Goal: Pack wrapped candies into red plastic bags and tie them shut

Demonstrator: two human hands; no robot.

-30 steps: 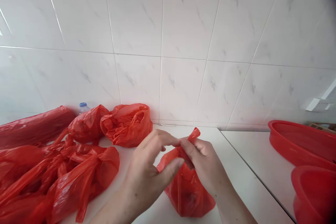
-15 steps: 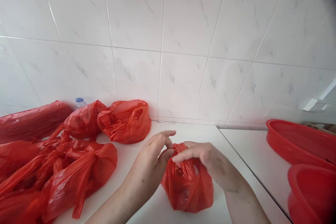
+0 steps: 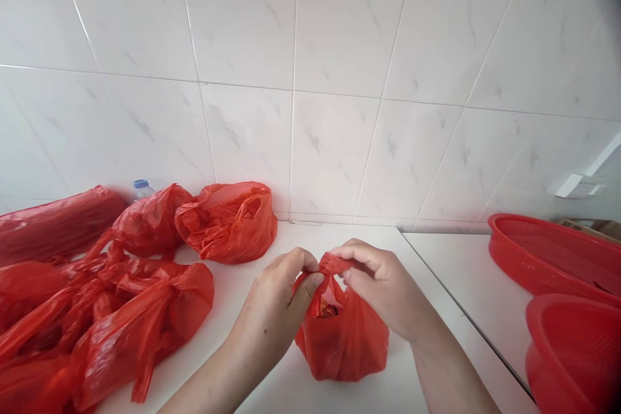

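Observation:
A small red plastic bag (image 3: 347, 346) stands on the white table in front of me, with something brownish-orange showing through a gap near its top. My left hand (image 3: 286, 288) pinches the twisted top of the bag between thumb and fingers from the left. From the other side my right hand (image 3: 381, 281) grips the same gathered plastic, thumb against fingers. The bag's top is pulled up between both hands, while its lower part rests on the table. What exactly lies inside cannot be made out.
Several filled red plastic bags (image 3: 140, 330) crowd the left side, and another red bag (image 3: 228, 223) sits by the tiled wall. Behind them shows a bottle with a blue cap (image 3: 141, 184). Red plastic baskets (image 3: 548, 259) stand at the right, beyond a seam in the table (image 3: 466, 310).
Both hands have closed on the bag's top, where the fingers were looser before. The plastic is now drawn up and twisted between them, and the gap below it is wider.

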